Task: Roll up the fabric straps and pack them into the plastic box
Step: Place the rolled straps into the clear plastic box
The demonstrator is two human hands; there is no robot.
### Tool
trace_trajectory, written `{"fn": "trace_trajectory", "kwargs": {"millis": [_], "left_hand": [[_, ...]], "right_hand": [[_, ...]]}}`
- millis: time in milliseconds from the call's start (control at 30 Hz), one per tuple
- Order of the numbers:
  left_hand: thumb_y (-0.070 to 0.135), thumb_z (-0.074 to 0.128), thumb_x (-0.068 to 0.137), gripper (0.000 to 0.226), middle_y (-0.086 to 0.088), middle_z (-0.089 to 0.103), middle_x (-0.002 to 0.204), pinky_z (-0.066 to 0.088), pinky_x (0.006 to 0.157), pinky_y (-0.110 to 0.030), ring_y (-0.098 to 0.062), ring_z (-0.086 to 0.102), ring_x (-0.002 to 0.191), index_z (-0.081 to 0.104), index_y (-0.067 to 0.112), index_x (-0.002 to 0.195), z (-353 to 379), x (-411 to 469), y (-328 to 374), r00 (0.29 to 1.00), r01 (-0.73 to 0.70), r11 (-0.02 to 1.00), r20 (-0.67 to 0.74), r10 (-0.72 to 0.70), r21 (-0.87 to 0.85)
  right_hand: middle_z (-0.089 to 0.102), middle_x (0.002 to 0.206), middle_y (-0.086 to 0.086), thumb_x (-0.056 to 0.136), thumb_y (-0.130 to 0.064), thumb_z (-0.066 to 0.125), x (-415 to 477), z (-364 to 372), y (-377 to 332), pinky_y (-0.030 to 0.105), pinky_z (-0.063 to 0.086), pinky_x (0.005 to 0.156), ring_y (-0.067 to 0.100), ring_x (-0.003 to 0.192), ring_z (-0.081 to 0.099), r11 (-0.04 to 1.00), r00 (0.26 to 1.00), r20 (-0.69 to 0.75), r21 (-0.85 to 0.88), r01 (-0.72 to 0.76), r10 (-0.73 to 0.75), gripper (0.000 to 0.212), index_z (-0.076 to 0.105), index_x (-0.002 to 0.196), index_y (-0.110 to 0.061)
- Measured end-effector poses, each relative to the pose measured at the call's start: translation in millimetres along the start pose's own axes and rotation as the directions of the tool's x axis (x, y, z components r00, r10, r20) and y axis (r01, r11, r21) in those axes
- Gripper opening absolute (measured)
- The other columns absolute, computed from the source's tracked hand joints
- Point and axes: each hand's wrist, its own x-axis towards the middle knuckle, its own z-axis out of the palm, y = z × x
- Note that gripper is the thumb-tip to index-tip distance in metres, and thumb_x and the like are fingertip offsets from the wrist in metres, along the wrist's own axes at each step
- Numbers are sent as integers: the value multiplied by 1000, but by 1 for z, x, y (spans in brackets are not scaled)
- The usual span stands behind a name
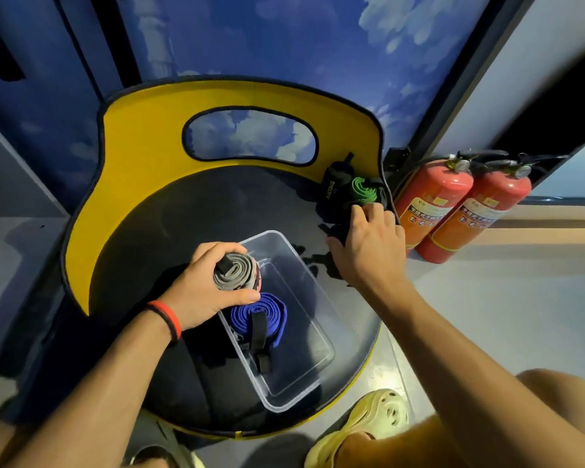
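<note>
straps are in three places now: a blue rolled strap [259, 319] lies inside the clear plastic box [318, 363] at its near left side, a grey rolled strap [235, 272] is in the left hand [200, 292], and a green rolled strap [363, 190] sits with some black straps [331, 187] in a pile at the far right of the round black seat [156, 238], against its yellow back [142, 143].

the left hand is closed around the grey roll and holds it just over the far left corner of the box. the right hand [368, 244] reaches to the pile with fingers bent; they touch the dark fabric under the green roll, but i cannot tell if they already grip something.

the risk i see is that attention is divided. if the left fingers loosen before the grey roll is set down, i think it may spring open, because only the hand seems to keep it tight. the blue roll's black end tab [260, 336] looks loose too, so pushing another roll beside it could unwind it. the right hand could also drag the green roll off the seat edge, toward the red fire extinguishers [453, 204] on the floor.
</note>
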Motion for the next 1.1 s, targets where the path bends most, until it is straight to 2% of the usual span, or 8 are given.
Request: {"fn": "trace_trajectory", "kwargs": {"millis": [100, 200, 400, 533, 700, 833, 967, 1100], "left_hand": [[20, 94, 62, 65, 10, 48, 126, 36, 85, 3, 13, 52, 110, 61, 31, 117, 1, 1, 1, 1000, -18, 1000, 4, 18, -5], [20, 95, 62, 65, 11, 49, 127, 36, 87, 3, 12, 53, 111, 62, 31, 117, 1, 4, 3, 999, -28, 1000, 23, 28, -8], [39, 95, 53, 69, 14, 50, 127, 36, 89, 1, 9, 52, 116, 62, 36, 113, 4, 9, 7, 997, -60, 998, 53, 61, -28], [51, 88, 49, 70, 13, 50, 126, 37, 90, -1, 7, 53, 115, 61, 38, 112, 5, 13, 9, 995, -65, 997, 69, 67, -31], [55, 84, 47, 70, 14, 50, 127, 36, 90, 0, 7, 53, 116, 61, 39, 111, 6, 14, 9, 995, -55, 998, 84, 57, -24], [55, 85, 48, 70, 14, 49, 128, 37, 91, -1, 6, 53, 117, 61, 39, 112, 6, 16, 8, 994, -55, 998, 94, 56, -18], [52, 87, 49, 71, 14, 47, 128, 36, 92, -1, 7, 51, 118, 61, 38, 114, 8, 18, 9, 993, -45, 999, 106, 47, -20], [30, 96, 60, 67, 12, 45, 130, 35, 92, 0, 10, 50, 116, 60, 37, 115, 7, 19, 7, 992, -13, 1000, 122, 13, -2]], "right_hand": [[49, 120, 11, 84, -56, 62, 13, 16, 15, 44, 42, 89, 33, 108, 50, 989, 998, -5, -131, -69, 69, 63, 53, 125, -9], [46, 123, 12, 83, -62, 60, 16, 27, 22, 45, 40, 94, 33, 111, 47, 987, 994, -10, -115, -111, 111, 73, 51, 128, -5], [39, 144, 22, 87, -53, 64, 16, 38, 22, 49, 40, 102, 40, 128, 41, 997, 998, 29, -50, -58, 60, 64, 46, 136, -18], [53, 125, 18, 88, -46, 68, 22, 43, 17, 49, 39, 105, 36, 114, 52, 999, 999, 9, -25, -40, 41, 54, 48, 131, -20], [54, 126, 15, 85, -23, 70, 30, 49, 20, 53, 37, 109, 38, 109, 56, 998, 998, -8, -22, -57, 57, 45, 50, 124, -17], [55, 130, 11, 85, -20, 75, 27, 47, 20, 56, 32, 115, 35, 115, 56, 1000, 999, -33, 10, -27, 28, 45, 52, 123, -15], [55, 137, 11, 86, -18, 74, 16, 29, 15, 54, 29, 116, 34, 126, 53, 980, 986, -140, 162, 113, -91, 33, 55, 112, -12], [50, 141, 11, 88, -13, 73, 4, -3, 1, 30, 40, 99, 27, 135, 44, 779, 943, -184, 532, 333, -277, 31, 52, 109, -9]]}}
